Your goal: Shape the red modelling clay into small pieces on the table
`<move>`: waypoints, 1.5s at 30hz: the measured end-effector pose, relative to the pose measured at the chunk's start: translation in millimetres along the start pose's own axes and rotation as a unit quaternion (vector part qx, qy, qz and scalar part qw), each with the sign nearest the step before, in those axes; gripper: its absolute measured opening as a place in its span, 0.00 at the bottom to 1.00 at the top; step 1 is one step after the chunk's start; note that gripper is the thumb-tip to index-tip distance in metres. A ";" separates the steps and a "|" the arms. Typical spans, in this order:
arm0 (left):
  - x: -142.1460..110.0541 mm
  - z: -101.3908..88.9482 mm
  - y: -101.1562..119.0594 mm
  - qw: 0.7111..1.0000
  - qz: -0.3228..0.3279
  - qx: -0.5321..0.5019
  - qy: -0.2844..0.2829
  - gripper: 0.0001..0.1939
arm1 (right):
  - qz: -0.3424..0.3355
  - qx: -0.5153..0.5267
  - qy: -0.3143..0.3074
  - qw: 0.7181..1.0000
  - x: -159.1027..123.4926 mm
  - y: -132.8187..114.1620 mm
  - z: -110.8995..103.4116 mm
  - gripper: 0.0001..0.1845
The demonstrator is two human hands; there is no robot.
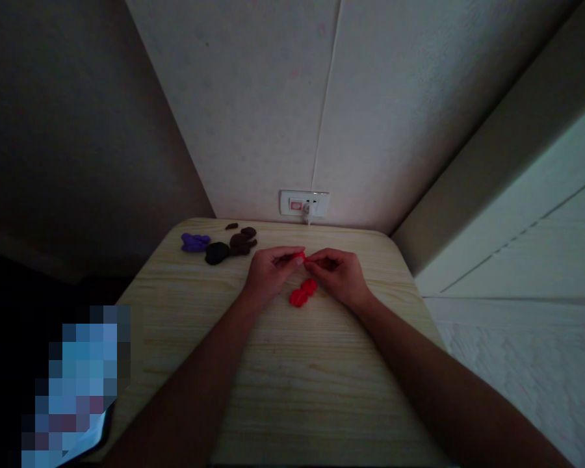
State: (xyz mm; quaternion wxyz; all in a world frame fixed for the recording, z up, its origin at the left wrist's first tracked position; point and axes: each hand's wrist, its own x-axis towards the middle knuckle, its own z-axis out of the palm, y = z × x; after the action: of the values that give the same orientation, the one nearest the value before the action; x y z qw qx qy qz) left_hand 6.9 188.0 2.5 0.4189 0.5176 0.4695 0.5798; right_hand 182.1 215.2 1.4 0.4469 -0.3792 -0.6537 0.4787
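My left hand [267, 276] is closed, with a small piece of red modelling clay [300, 255] between thumb and forefinger. From the other side, the fingertips of my right hand [340, 273] pinch together at the right edge of that same piece. Fingers partly cover the clay, so its full shape is hidden. Just below both hands, a red modelling clay form [299, 298] made of two joined, ridged lumps lies on the wooden table [277, 396], touched by neither hand.
At the table's back left lie lumps of purple clay [195, 243], black clay [217, 253] and dark brown clay [241, 244]. A wall socket [304, 203] with a plug and cord sits behind the table. A lit, blurred-out screen [85, 377] stands at the lower left.
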 end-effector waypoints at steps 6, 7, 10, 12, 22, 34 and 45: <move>0.3 -0.5 -0.1 1.000 -0.007 0.000 0.002 0.16 | 0.003 0.003 0.003 1.000 -1.0 -0.3 0.5 0.13; 0.4 -0.5 -0.2 1.000 -0.007 0.001 0.001 0.16 | 0.004 0.004 0.003 1.000 -1.0 0.1 0.6 0.13; 0.8 0.1 -0.1 1.000 -0.003 0.007 0.004 0.15 | -0.001 -0.001 0.006 1.000 -1.0 1.1 1.2 0.12; 1.1 0.8 0.7 1.000 -0.009 0.000 0.008 0.15 | -0.006 -0.002 0.006 1.000 -1.0 1.5 1.5 0.13; 4.8 0.7 4.6 0.984 -0.083 -0.151 0.053 0.16 | -0.018 0.014 0.037 0.999 0.8 -2.7 -0.3 0.19; 6.4 1.8 3.2 0.968 -0.069 -0.223 0.092 0.23 | 0.022 -0.074 -0.122 0.989 4.6 -8.4 -21.6 0.12; 2.1 3.5 11.1 0.976 -0.032 -0.196 0.092 0.16 | -0.003 -0.130 -0.200 0.971 1.6 -13.2 -26.9 0.08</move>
State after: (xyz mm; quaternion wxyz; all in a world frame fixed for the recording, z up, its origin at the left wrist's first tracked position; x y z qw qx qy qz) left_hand 10.2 188.1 13.9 0.4854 0.3543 0.3998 0.6921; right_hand 206.1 221.0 18.3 0.2551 -0.3291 -0.7877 0.4541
